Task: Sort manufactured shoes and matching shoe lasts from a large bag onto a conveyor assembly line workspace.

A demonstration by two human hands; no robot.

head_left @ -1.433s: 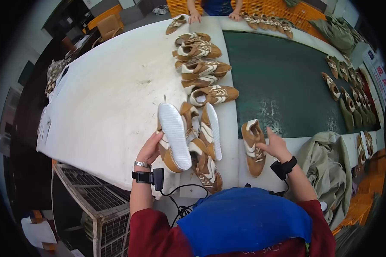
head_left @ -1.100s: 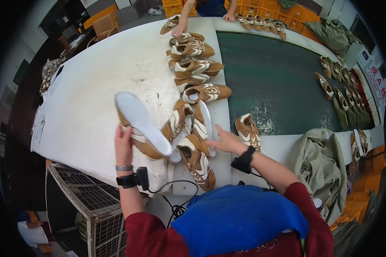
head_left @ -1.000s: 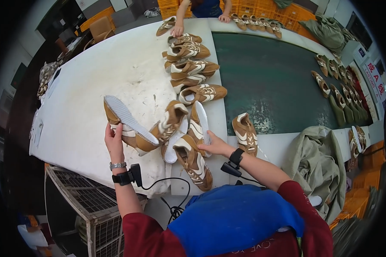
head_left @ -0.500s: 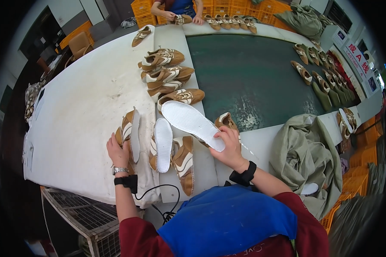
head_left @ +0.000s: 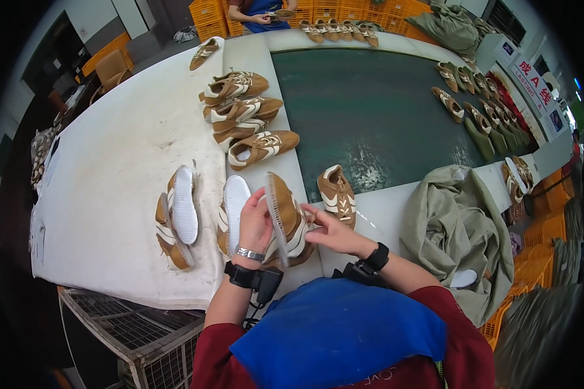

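My left hand (head_left: pixel 256 223) is closed around a tan and white shoe upper (head_left: pixel 293 223), tilted on its side with its pale bottom edge facing left. My right hand (head_left: pixel 336 232) has its fingers at the shoe's right side, thumb and forefinger on the upper; its fingertips are partly hidden. Left of my hands, a white insole (head_left: pixel 185 207) lies on a tan shoe (head_left: pixel 172 243). Another white insole (head_left: pixel 235 194) rests on a shoe close behind my left hand, partly covered by it. One upright tan shoe (head_left: pixel 337 193) stands just beyond my right hand.
Several tan shoes (head_left: pixel 264 148) line the white table (head_left: pixel 110 194) ahead. A dark green belt (head_left: pixel 370 110) lies beyond, with shoes on its right end. Grey-green cloth (head_left: pixel 457 227) is heaped at right. A wire cage (head_left: pixel 136 330) stands lower left. Another person (head_left: pixel 261 14) handles a shoe at the far side.
The white insole has left my right hand; one now lies on the shoe at left. My left hand has moved right from that shoe, and both hands are now on a lifted shoe upper.
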